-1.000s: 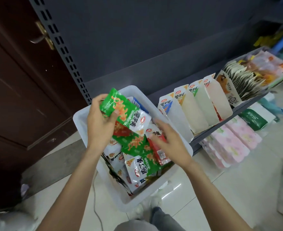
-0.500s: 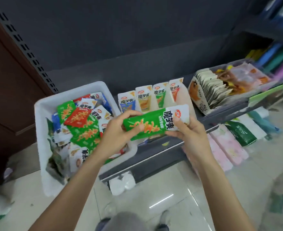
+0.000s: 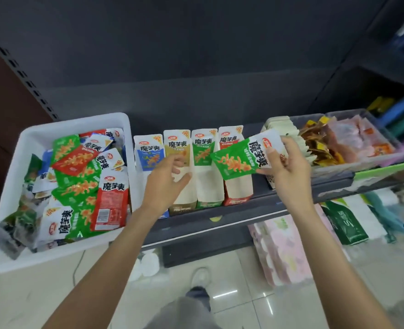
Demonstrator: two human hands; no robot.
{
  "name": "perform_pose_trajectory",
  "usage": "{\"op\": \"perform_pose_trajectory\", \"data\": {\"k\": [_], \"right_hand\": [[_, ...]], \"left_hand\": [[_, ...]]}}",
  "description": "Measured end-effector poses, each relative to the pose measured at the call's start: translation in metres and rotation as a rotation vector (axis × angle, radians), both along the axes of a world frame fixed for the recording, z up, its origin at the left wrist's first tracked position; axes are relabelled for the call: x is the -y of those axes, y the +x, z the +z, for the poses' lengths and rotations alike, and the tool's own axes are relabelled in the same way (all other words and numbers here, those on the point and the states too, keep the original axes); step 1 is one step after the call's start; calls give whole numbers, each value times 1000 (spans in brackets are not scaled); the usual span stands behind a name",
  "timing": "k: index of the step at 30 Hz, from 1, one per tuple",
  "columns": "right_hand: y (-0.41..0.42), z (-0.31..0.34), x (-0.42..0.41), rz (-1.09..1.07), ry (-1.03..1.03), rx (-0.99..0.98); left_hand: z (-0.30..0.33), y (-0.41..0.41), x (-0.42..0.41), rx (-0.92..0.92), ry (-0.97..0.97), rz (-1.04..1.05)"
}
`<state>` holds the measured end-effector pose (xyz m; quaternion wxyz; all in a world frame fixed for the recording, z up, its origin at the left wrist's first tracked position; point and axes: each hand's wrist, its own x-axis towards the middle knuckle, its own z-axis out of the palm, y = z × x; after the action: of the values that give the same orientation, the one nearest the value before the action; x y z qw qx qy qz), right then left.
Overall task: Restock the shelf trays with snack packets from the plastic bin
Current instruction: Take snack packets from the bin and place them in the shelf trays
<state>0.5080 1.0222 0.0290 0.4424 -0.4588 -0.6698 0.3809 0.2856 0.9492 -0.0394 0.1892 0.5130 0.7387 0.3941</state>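
Note:
A white plastic bin (image 3: 8,162) at the left holds several green, red and blue snack packets (image 3: 82,176). To its right, several white cardboard shelf trays (image 3: 205,186) stand in a row on the dark shelf. My right hand (image 3: 286,172) grips a green snack packet (image 3: 241,157) by its white end, over the red-labelled tray at the right of the row. In front of the blue and tan trays, my left hand (image 3: 166,184) hovers with spread fingers and holds nothing.
A clear tray (image 3: 353,165) of beige and orange packets sits further right on the shelf (image 3: 220,219). Pink tissue packs (image 3: 284,250) and a green pack (image 3: 345,224) lie on the tiled floor below. My shoe (image 3: 201,276) is near the shelf base.
The green packet has passed from both hands to my right hand alone and moved right over the trays. My left hand has let go and opened.

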Motion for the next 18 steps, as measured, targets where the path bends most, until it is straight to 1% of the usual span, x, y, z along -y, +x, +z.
{"op": "perform_pose_trajectory", "data": {"k": [2, 5, 7, 10, 13, 16, 18], "right_hand": [[-11, -2, -20, 15, 118, 118], [-33, -11, -48, 82, 335, 359], [-51, -17, -65, 155, 413, 461], [-76, -28, -85, 273, 414, 596], [-92, -41, -100, 391, 382, 702], [-99, -45, -105, 466, 436, 809], [-99, -46, -108, 481, 470, 818]], "left_hand": [[-9, -1, -19, 14, -83, 28], [-22, 2, -35, 91, -174, 55], [-26, 5, -42, 81, -203, 62], [-28, 8, -47, 85, -258, 84], [-26, 13, -48, 75, -268, 102], [-27, 18, -50, 125, -252, 130], [-27, 19, -51, 152, -250, 139]]}}
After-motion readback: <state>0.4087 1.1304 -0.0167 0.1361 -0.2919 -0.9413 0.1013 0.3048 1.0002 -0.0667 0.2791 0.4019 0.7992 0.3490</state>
